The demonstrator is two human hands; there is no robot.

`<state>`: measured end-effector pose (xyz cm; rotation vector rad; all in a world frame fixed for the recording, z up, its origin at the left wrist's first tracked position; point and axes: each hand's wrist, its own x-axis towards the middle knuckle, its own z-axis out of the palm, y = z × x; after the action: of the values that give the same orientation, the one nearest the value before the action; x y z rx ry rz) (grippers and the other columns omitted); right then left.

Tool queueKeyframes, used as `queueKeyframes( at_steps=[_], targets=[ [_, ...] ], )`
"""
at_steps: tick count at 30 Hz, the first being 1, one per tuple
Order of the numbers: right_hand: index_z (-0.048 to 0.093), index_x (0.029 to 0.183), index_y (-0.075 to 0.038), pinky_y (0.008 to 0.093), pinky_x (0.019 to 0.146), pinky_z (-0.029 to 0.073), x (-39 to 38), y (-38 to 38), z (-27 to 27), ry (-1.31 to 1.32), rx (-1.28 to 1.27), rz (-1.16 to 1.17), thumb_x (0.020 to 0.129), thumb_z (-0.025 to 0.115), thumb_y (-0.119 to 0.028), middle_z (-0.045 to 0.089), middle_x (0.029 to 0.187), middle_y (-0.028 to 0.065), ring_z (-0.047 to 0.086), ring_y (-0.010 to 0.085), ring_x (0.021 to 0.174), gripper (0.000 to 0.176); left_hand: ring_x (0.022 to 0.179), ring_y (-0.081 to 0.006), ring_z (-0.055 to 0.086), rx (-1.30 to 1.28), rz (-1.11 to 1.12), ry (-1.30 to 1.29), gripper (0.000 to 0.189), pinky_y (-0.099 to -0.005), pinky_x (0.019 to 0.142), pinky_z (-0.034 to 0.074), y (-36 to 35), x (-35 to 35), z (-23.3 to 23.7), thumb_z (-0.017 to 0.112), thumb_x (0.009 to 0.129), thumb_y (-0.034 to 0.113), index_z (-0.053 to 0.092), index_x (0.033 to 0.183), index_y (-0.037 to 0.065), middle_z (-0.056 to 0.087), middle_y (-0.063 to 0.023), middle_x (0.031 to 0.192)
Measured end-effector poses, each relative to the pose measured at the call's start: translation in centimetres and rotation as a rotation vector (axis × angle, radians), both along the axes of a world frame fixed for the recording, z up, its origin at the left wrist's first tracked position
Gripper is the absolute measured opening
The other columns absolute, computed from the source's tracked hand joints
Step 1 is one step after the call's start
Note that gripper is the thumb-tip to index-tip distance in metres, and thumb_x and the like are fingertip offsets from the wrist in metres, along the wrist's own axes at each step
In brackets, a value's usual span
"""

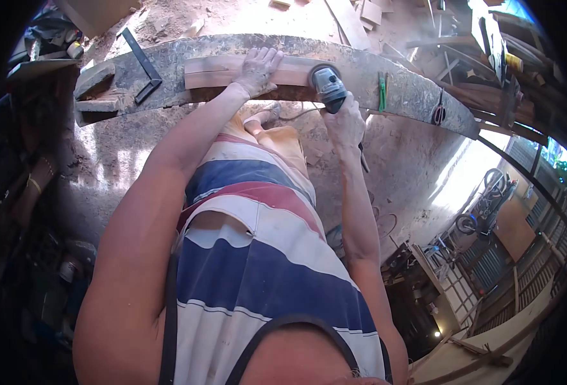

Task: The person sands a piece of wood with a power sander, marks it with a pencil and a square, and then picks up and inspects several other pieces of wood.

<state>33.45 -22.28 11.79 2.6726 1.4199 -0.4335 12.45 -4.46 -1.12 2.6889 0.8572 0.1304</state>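
Note:
A pale reddish wooden board (214, 72) lies lengthwise along the worn workbench (187, 50). My left hand (258, 69) rests flat on top of it, fingers spread and pointing toward the far edge. At the board's right end, my right hand (346, 122) grips an angle grinder (329, 85) by its body. The grinder's round disc is right at the board's surface, and its underside is hidden. A cord (299, 116) shows below the bench's near edge, close to the grinder.
Left of the board lie a dark try square (145, 67) and wood offcuts (97, 80). To the right are a green-handled tool (382, 94) and scissors (439, 114). Scrap wood (469, 70) is piled at the far right. Bicycles (482, 199) stand farther back.

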Motion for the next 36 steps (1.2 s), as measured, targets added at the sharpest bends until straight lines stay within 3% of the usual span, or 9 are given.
queueKeyframes(
  at_steps=[6, 12, 21, 36],
  targets=[
    [0.056, 0.142, -0.003, 0.0557, 0.087, 0.064, -0.9, -0.2, 0.2, -0.028, -0.012, -0.123, 0.084, 0.090, -0.037, 0.072, 0.115, 0.0207, 0.077, 0.0441, 0.105, 0.075, 0.127, -0.0256, 0.062, -0.033, 0.006, 0.004, 0.110, -0.0423, 0.104, 0.047, 0.1, 0.2, -0.5, 0.102, 0.060, 0.043, 0.054, 0.153, 0.009, 0.063, -0.0079, 0.134],
    [0.055, 0.142, -0.003, 0.0554, 0.086, 0.064, -2.7, 0.8, -0.4, -0.012, 0.013, -0.100, 0.084, 0.091, -0.039, 0.072, 0.117, 0.0212, 0.077, 0.0437, 0.105, 0.078, 0.125, -0.0254, 0.062, -0.015, -0.005, 0.014, 0.110, -0.0417, 0.104, 0.046, 0.0, 0.2, -0.5, 0.103, 0.059, 0.045, 0.055, 0.151, 0.009, 0.063, -0.0080, 0.134],
    [0.054, 0.144, -0.004, 0.0550, 0.084, 0.065, -1.8, -1.3, -0.5, -0.175, 0.065, -0.200, 0.084, 0.091, -0.041, 0.072, 0.112, 0.0193, 0.079, 0.0420, 0.101, 0.079, 0.126, -0.0258, 0.061, -0.007, -0.005, 0.008, 0.110, -0.0429, 0.105, 0.047, 0.4, 0.2, -0.3, 0.103, 0.060, 0.047, 0.054, 0.152, 0.009, 0.062, -0.0082, 0.135],
    [0.056, 0.143, -0.004, 0.0543, 0.084, 0.065, -5.8, 0.9, -2.7, 0.020, 0.089, -0.236, 0.083, 0.090, -0.040, 0.073, 0.113, 0.0197, 0.078, 0.0424, 0.101, 0.078, 0.127, -0.0264, 0.061, -0.020, 0.003, 0.038, 0.110, -0.0445, 0.105, 0.046, 0.4, 0.4, -0.3, 0.103, 0.061, 0.047, 0.054, 0.152, 0.009, 0.062, -0.0083, 0.136]
  ],
)
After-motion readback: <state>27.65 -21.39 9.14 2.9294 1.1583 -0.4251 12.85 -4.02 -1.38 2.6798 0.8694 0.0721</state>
